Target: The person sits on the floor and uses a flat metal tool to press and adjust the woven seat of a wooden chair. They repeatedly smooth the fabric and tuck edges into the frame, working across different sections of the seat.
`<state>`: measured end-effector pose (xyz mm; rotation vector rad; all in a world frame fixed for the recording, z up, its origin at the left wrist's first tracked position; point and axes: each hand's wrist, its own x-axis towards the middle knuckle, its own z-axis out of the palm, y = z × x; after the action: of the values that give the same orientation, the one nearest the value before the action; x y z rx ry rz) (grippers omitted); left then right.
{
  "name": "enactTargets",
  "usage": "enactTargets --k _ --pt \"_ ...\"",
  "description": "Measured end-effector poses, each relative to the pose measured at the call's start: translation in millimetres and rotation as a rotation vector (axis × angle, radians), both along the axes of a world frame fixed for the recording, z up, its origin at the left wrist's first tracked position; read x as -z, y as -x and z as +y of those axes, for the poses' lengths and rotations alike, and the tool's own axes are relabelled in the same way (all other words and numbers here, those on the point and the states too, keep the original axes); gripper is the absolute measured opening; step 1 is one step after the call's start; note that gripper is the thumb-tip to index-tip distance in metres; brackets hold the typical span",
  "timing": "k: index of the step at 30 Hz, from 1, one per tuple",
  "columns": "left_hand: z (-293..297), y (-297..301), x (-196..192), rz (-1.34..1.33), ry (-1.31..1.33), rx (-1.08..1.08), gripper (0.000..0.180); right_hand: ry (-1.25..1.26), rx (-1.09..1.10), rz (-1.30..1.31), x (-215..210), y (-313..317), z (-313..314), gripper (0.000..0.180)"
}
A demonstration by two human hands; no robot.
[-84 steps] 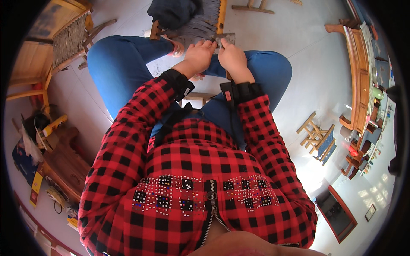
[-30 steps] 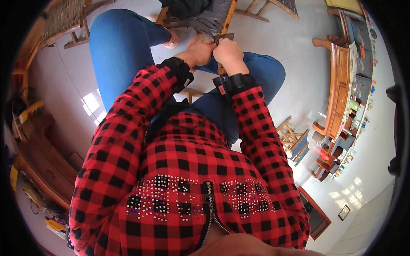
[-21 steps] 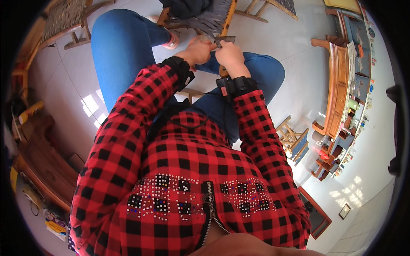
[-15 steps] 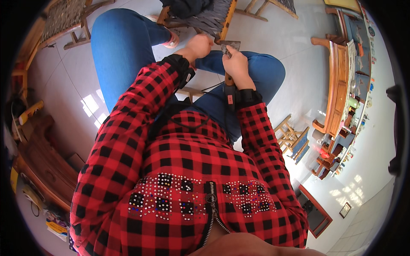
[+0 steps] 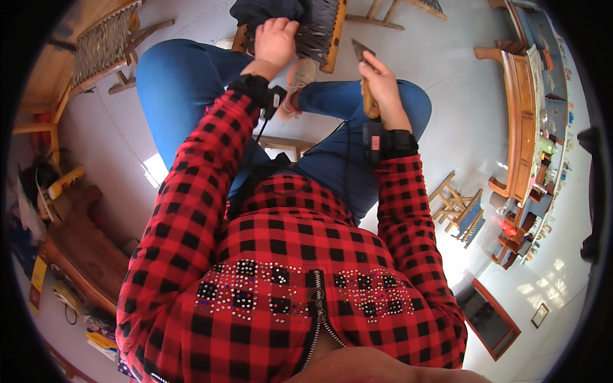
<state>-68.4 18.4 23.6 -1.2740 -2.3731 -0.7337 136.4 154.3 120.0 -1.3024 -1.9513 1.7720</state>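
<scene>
My right hand (image 5: 382, 86) is closed around the wooden handle (image 5: 370, 102) of a flat metal scraper (image 5: 361, 48). Its blade points up and away above my right knee, turned nearly edge-on. Out in front, my left hand (image 5: 275, 45) reaches over the near left part of a low stool (image 5: 319, 32) woven from grey-brown straps. Its fingers are bent slightly and a little apart, at the edge of a dark bundled cloth (image 5: 271, 11) on the stool. Whether the fingertips touch the cloth or the straps I cannot tell.
My blue-trousered knees (image 5: 185, 83) spread around the stool's near side. Another woven seat (image 5: 105, 51) stands far left. A small folding stool (image 5: 460, 210) is at the right, near a long wooden cabinet (image 5: 520, 121) loaded with small things. Thin black cords hang from my wrist bands.
My hands have moved apart: the left went forward to the stool and its fingers loosened. The right drew back rightward with the scraper, whose blade turned from face-on to edge-on.
</scene>
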Motion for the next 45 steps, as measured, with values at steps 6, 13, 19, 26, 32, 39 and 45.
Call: enactTargets --k 6,13,19,26,32,39,45 --pt "-1.7 45.7 -10.7 -0.115 0.443 -0.072 0.019 0.404 0.259 0.21 -15.4 -2.2 1.6 0.063" --pt "-10.7 6.8 -48.1 -0.417 0.25 -0.224 0.034 0.392 0.314 0.219 24.1 19.7 4.1 0.03" --pt "-15.8 -59.7 6.6 -0.775 0.212 0.134 0.023 0.363 0.374 0.15 67.7 35.6 8.0 0.018" --pt "3.2 -77.0 50.7 -0.845 -0.113 0.127 0.016 0.085 0.433 0.032 107.7 48.9 0.9 0.032" --pt "15.9 -91.9 24.4 -1.426 -0.674 0.211 0.023 0.168 0.341 0.049 94.8 55.6 -17.8 0.063" --pt "27.4 -99.0 -15.7 -1.756 -0.939 0.143 0.03 -0.013 0.272 -0.192 66.3 53.9 -31.8 0.065" --pt "8.5 -93.0 -1.1 -1.477 -0.613 0.18 0.027 0.189 0.297 -0.091 47.1 54.3 -36.9 0.064"
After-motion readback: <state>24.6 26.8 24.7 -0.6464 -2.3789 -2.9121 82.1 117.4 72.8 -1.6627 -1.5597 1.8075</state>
